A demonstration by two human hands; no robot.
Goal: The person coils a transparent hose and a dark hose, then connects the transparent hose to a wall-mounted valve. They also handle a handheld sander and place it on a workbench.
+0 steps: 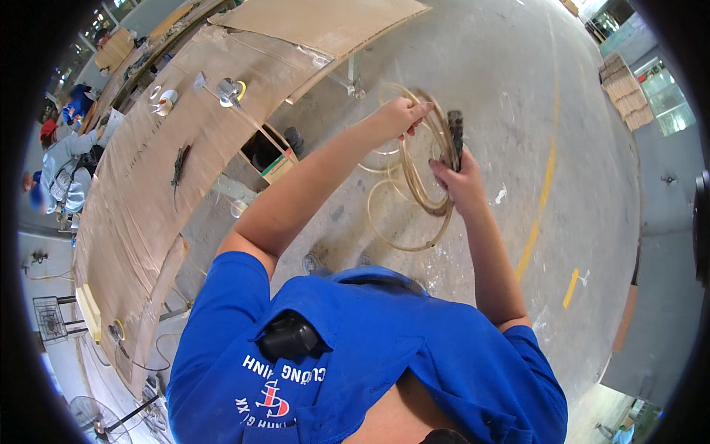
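A person in a blue shirt [355, 348] held a coiled hose [411, 181], glossy, amber and translucent, over a scuffed concrete floor [488, 296].
The left hand [398, 120] pinched the upper loops between thumb and fingers; the right hand [460, 183] was wrapped around a dark, rough-looking tool [455, 133] beside the coil. Loose rings drooped below, to the right of a table [140, 222] covered in wrinkled brown sheeting.

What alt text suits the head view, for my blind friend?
A blue-shirted person holds loops of yellowish hose in the left hand and a dark elongated object in the right hand, above a grey floor. A brown-covered table curves along the left.
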